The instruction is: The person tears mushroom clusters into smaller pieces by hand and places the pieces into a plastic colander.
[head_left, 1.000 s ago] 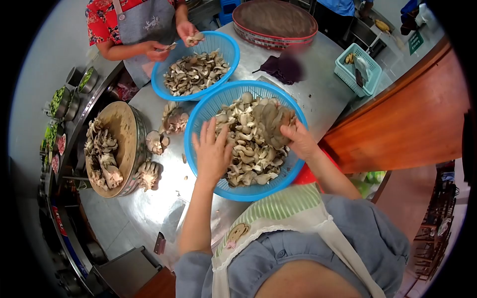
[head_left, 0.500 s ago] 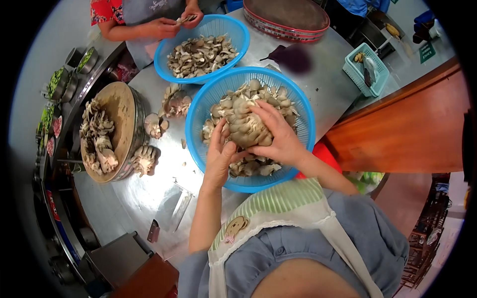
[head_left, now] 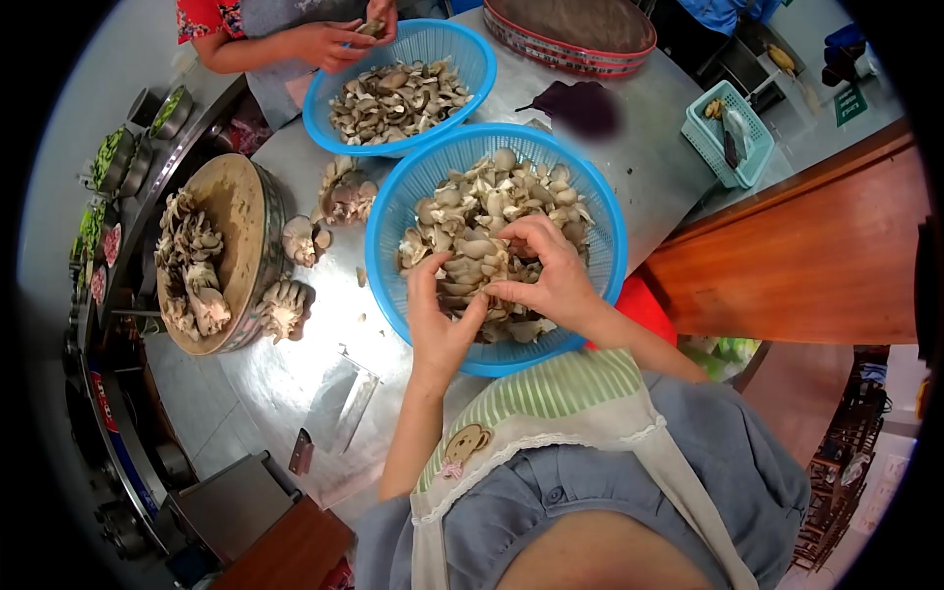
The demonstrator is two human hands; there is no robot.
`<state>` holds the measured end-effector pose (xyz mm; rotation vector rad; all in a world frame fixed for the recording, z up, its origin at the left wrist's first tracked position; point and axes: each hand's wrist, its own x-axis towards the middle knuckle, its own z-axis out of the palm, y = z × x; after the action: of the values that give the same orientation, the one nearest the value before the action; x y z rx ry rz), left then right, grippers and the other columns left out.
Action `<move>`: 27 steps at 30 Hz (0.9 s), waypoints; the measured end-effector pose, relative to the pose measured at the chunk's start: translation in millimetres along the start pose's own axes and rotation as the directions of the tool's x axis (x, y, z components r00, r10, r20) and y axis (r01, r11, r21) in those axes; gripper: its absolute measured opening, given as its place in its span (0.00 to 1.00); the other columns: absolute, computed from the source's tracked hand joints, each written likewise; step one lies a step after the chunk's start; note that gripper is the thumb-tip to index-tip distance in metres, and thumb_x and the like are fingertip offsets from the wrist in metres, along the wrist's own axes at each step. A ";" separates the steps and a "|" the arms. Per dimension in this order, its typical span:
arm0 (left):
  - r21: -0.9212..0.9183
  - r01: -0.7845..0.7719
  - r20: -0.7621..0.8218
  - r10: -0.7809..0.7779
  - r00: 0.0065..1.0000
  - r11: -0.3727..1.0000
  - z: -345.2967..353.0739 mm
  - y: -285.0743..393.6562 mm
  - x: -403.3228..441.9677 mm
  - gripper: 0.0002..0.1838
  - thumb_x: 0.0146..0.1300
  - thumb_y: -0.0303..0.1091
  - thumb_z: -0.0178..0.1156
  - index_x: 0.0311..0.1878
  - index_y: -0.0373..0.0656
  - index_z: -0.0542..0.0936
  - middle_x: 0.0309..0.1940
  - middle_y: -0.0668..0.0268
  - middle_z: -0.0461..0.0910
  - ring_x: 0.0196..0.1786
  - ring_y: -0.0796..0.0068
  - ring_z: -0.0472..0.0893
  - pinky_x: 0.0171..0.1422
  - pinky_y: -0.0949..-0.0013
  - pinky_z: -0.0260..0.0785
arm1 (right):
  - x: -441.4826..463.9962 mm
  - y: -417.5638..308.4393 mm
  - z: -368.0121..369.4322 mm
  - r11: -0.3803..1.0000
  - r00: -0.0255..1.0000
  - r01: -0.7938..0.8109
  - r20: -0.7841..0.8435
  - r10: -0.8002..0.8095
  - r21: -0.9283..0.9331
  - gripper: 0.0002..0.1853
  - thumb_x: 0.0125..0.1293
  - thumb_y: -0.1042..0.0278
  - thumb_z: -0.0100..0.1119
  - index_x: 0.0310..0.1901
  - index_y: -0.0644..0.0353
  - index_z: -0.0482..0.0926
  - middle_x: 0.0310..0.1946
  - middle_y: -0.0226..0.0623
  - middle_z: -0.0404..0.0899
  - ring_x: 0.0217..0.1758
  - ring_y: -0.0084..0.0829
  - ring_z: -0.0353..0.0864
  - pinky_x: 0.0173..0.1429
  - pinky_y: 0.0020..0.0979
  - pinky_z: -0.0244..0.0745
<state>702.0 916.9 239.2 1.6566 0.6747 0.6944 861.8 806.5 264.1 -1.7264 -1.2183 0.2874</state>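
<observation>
From where I stand, the person's left hand (head_left: pixel 440 320) and right hand (head_left: pixel 559 280) both grip one cluster of mushrooms (head_left: pixel 474 264), thumbs and fingers curled about it from either side. The cluster sits over the middle of the nearer blue basket (head_left: pixel 619 236), just above the loose mushrooms (head_left: pixel 497 187) heaped there.

As for writing, I can't make out a word. The green sign (head_left: pixel 848 103) over on the right has pale marks too small to read. The round stand with the red rim (head_left: pixel 575 61) at the table's (head_left: pixel 654 187) far end has a band of dark marks, illegible from here. Down the left side, a red-and-blue strip (head_left: pixel 103 408) shows white lettering, also unreadable. The person's striped apron (head_left: pixel 560 393) bears a bear's-head patch (head_left: pixel 465 447) and no words I can see.

Across the table, a co-worker's hands (head_left: pixel 329 44) hold a mushroom piece beside the farther blue basket (head_left: pixel 480 79). More clumps lie on the wooden block (head_left: pixel 238 211) and just beside it, with a cleaver (head_left: pixel 334 403) near the table's edge.
</observation>
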 end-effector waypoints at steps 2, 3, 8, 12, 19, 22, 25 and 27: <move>0.142 -0.087 -0.010 0.089 0.996 0.986 2.4 6.4 -3.4 0.32 0.54 0.27 0.70 0.63 0.38 0.71 0.59 0.54 0.72 0.61 0.58 0.75 0.64 0.60 0.71 | 0.3 -1.2 -2.0 1.000 1.000 -0.014 0.007 0.014 0.004 0.30 0.53 0.58 0.80 0.54 0.60 0.76 0.48 0.39 0.74 0.48 0.36 0.78 0.54 0.36 0.76; 0.182 -0.097 -0.006 0.099 0.995 0.979 2.7 13.6 -5.7 0.32 0.53 0.28 0.70 0.62 0.38 0.71 0.59 0.53 0.72 0.61 0.54 0.75 0.64 0.58 0.70 | 1.4 -3.1 -3.3 1.000 1.000 -0.024 0.014 0.024 0.008 0.29 0.53 0.54 0.79 0.51 0.61 0.76 0.44 0.39 0.73 0.44 0.38 0.79 0.50 0.38 0.77; 0.398 -0.299 0.054 0.303 0.951 0.867 13.9 31.0 -18.8 0.31 0.54 0.28 0.69 0.61 0.38 0.71 0.56 0.51 0.72 0.59 0.47 0.74 0.62 0.54 0.70 | -1.2 -16.7 2.8 0.994 0.994 -0.106 0.035 0.107 -0.038 0.28 0.53 0.55 0.79 0.48 0.61 0.75 0.42 0.38 0.72 0.39 0.35 0.78 0.44 0.36 0.77; 0.348 -0.218 0.006 0.230 0.973 0.912 13.2 26.9 -19.4 0.29 0.54 0.28 0.70 0.60 0.38 0.72 0.56 0.51 0.71 0.58 0.49 0.74 0.62 0.54 0.70 | -1.8 -14.6 4.2 0.959 0.973 -0.230 0.058 0.223 0.164 0.21 0.57 0.63 0.74 0.48 0.62 0.77 0.41 0.37 0.73 0.36 0.29 0.78 0.40 0.31 0.77; 0.331 -0.180 -0.027 0.200 0.979 0.926 9.2 12.4 -20.3 0.28 0.53 0.25 0.69 0.59 0.38 0.73 0.53 0.54 0.73 0.56 0.55 0.75 0.62 0.59 0.70 | -8.7 14.4 -2.4 0.864 0.940 -0.341 0.147 0.308 0.370 0.13 0.62 0.75 0.65 0.49 0.64 0.80 0.40 0.31 0.79 0.37 0.20 0.80 0.42 0.25 0.78; 0.309 -0.172 -0.045 0.195 0.980 0.935 7.7 9.9 -21.4 0.27 0.54 0.25 0.69 0.58 0.38 0.74 0.52 0.55 0.73 0.55 0.55 0.75 0.62 0.60 0.69 | -6.6 13.4 -14.1 0.632 0.869 -0.483 0.246 0.429 0.607 0.09 0.66 0.77 0.60 0.48 0.63 0.81 0.38 0.27 0.83 0.35 0.16 0.79 0.42 0.21 0.77; 0.306 -0.153 -0.051 0.176 0.983 0.940 2.4 8.2 -21.3 0.26 0.54 0.25 0.68 0.58 0.39 0.74 0.53 0.55 0.73 0.56 0.56 0.75 0.62 0.62 0.69 | -7.9 34.5 -21.4 0.591 0.857 -0.497 0.253 0.448 0.636 0.09 0.67 0.75 0.59 0.48 0.62 0.80 0.38 0.27 0.82 0.35 0.16 0.79 0.42 0.19 0.75; 0.315 -0.086 -0.043 0.104 0.994 0.945 -1.4 6.3 -21.4 0.28 0.54 0.29 0.70 0.59 0.39 0.74 0.55 0.55 0.73 0.58 0.55 0.75 0.63 0.58 0.69 | -7.6 40.7 -25.7 0.506 0.836 -0.510 0.263 0.482 0.696 0.09 0.67 0.74 0.59 0.48 0.60 0.80 0.38 0.27 0.82 0.36 0.16 0.79 0.42 0.19 0.75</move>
<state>687.2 900.7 243.7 1.9774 0.7818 0.7355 899.2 784.4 242.0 -1.2626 -0.4331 1.0302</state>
